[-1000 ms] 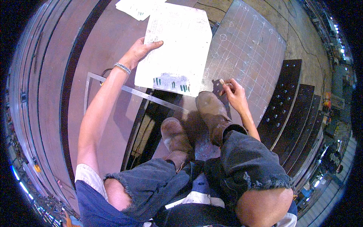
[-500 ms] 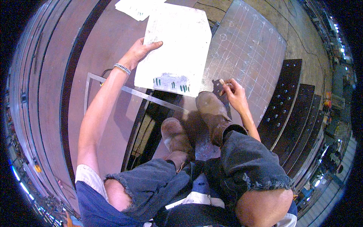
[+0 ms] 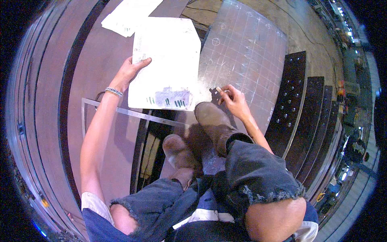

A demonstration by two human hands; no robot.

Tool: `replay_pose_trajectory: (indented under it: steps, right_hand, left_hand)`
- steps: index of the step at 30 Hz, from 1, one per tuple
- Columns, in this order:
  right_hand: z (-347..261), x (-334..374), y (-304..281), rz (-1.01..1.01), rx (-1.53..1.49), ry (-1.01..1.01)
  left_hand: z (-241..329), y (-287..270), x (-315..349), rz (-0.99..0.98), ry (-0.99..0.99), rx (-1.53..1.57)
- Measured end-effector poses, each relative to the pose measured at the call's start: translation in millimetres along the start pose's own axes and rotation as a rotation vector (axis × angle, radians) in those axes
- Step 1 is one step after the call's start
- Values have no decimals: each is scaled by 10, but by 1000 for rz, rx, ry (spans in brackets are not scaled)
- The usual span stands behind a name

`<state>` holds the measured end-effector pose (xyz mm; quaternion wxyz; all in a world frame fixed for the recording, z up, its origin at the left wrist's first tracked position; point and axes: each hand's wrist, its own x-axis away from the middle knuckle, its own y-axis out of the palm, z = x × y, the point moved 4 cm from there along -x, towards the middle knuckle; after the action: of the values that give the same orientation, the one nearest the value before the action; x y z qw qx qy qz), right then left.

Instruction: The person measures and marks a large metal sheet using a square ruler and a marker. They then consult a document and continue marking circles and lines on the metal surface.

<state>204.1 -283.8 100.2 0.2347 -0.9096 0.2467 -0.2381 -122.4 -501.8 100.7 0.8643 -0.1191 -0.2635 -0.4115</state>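
Observation:
My left hand [image 3: 130,73] grips the left edge of a large white paper sheet [image 3: 165,60], thumb on top and fingers behind. Dark green strokes and a bluish-grey smudge mark the sheet's near end. My right hand [image 3: 234,101] pinches a short pale stick of chalk [image 3: 219,89] between thumb and fingers, above the near left part of a grey metal plate [image 3: 258,56]. Chalk lines, circles and zigzags cover that plate. Just below the hand and the sheet's corner is my right boot [image 3: 211,119]. The sheet hides part of the surface beneath it.
More white sheets [image 3: 131,16] lie beyond the left hand. A thin metal square [image 3: 143,116] rests on the brownish steel surface [image 3: 107,141], spanning a dark gap. Dark drilled plates [image 3: 288,97] stand at the right. My left boot [image 3: 177,149] is beside the gap.
The view has turned, so most things sit farther left in the picture. Both hands keep their holds on the sheet and the chalk; the sheet's near edge looks more level.

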Motion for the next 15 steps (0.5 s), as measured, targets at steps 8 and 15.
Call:
replay_pose_trajectory:
  steps: [8,15]
  right_hand:
    - [1,-7,-3,2,16,-5]
    - [-89,4,-33,-27,6,22]
  left_hand:
    - [25,1,24,39,-2,-10]
    - [31,10,32,27,-5,11]
